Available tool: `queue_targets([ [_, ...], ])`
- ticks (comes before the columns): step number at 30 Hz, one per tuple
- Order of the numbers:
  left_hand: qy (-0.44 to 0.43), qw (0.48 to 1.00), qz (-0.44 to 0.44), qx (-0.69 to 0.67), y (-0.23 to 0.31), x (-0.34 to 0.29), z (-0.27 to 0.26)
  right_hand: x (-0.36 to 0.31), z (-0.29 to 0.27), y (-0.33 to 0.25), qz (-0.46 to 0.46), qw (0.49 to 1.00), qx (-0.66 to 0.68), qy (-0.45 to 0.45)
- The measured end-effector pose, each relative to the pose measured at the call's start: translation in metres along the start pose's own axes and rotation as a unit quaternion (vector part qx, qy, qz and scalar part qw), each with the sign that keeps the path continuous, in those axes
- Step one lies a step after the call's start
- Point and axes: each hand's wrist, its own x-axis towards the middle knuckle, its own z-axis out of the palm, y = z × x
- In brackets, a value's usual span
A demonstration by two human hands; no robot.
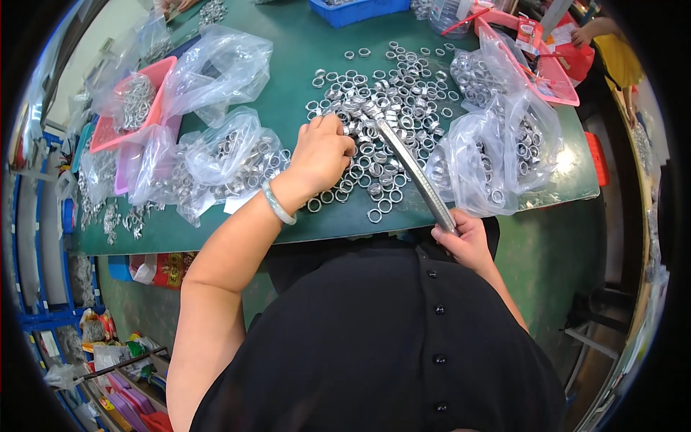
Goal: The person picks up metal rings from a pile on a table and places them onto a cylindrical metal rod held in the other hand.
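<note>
A loose heap of silver-coloured metal rings (pixel 414 108) spreads over the green table. At the heap's left side, my left hand (pixel 322 153) is closed, its fingers curled down among the rings; whatever the fingertips pinch is hidden. A pale bangle (pixel 277 203) circles that wrist. By the table's front edge, my right hand (pixel 466 237) grips the thick lower end of a grey tapered ring mandrel (pixel 417 176) with markings along it. It slants up and left over the heap, and its thin far end lies among the rings, where I cannot tell whether any sit on it.
Clear plastic bags of rings (pixel 479 155) lie on the right, and another bag (pixel 230 147) on the left. Pink baskets (pixel 165 72) stand at both sides. A blue tray (pixel 353 11) sits at the far edge. Another person's hand (pixel 581 36) shows at the upper right.
</note>
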Motion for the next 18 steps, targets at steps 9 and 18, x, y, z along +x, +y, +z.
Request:
queue_targets([
  [9, 0.030, 0.995, 0.048, -0.087, -0.011, 0.001, -0.002, -0.001, 0.004, -0.003, 0.004, 1.000, 0.005, 0.013],
  [18, 0.012, 0.989, 0.039, -0.139, -0.015, 0.002, -0.013, -0.002, 0.006, -0.006, 0.004, 1.000, 0.006, 0.018],
])
